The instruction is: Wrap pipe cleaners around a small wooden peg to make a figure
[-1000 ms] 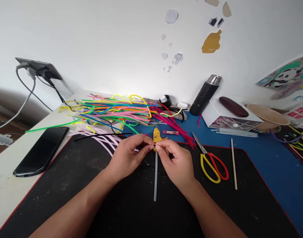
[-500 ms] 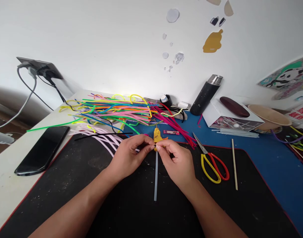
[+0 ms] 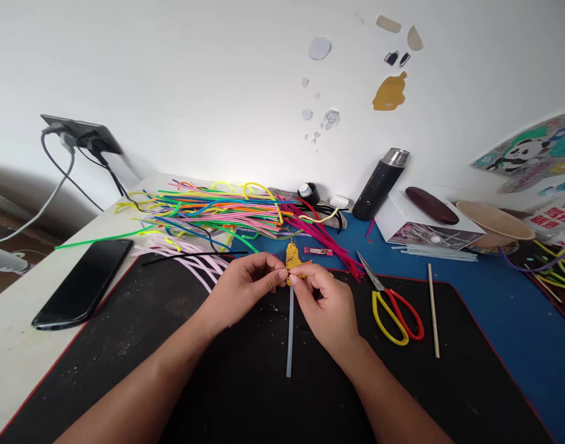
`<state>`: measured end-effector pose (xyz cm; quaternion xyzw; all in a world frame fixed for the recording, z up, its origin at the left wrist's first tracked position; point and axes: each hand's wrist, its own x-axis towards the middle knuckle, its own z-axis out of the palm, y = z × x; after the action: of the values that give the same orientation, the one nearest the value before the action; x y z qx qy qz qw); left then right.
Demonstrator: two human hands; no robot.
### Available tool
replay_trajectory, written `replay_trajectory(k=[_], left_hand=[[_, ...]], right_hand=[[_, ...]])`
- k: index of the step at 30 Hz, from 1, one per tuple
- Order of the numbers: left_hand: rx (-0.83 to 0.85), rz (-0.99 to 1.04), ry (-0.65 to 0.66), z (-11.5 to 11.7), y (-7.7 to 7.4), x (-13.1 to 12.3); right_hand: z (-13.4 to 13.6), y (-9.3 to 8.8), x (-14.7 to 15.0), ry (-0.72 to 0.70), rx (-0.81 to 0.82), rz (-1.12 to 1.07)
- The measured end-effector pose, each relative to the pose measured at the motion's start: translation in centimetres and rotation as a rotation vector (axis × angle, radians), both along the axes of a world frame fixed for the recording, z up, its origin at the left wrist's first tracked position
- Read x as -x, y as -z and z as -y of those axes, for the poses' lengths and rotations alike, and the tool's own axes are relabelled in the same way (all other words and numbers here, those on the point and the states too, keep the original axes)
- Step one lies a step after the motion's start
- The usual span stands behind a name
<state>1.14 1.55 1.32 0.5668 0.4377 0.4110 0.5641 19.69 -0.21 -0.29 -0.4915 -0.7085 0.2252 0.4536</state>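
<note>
My left hand (image 3: 247,283) and my right hand (image 3: 326,302) meet over the black mat, thumb and forefinger of each pinched together. Between the touching fingertips is a small black piece (image 3: 288,274), too tiny to make out fully. Just behind the fingers lies a yellow fuzzy figure (image 3: 292,254) with an orange bit at its right side; the fingertips cover its lower part. From under the hands a translucent glue stick (image 3: 290,336) points toward me on the mat. Whether it joins the yellow figure is hidden.
Scissors (image 3: 395,311) and a thin wooden stick (image 3: 434,311) lie to the right. Behind is a heap of colourful pipe cleaners (image 3: 217,206). A phone (image 3: 83,285) rests at left. A black flask (image 3: 381,185) and a white box (image 3: 397,216) stand at the back right.
The camera view has tilted up and shifted slightly. Both hands keep their pinch at the same place, with the fingertips covering more of the small black piece.
</note>
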Motion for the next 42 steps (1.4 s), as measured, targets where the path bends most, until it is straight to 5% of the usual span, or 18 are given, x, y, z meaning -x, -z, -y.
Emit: replay_trajectory(k=[33, 38, 42], left_hand=[[0.066, 0.005, 0.046, -0.6, 0.4, 0.8], [-0.154, -0.306, -0.059, -0.9, 1.0, 1.4], [-0.476, -0.684, 0.035, -1.0, 2.1, 1.4]], right_hand=[[0.0, 0.0, 0.0, -0.006, 0.002, -0.008], [0.0, -0.2, -0.2, 0.006, 0.003, -0.036], [0.0, -0.3, -0.2, 0.003, 0.011, -0.039]])
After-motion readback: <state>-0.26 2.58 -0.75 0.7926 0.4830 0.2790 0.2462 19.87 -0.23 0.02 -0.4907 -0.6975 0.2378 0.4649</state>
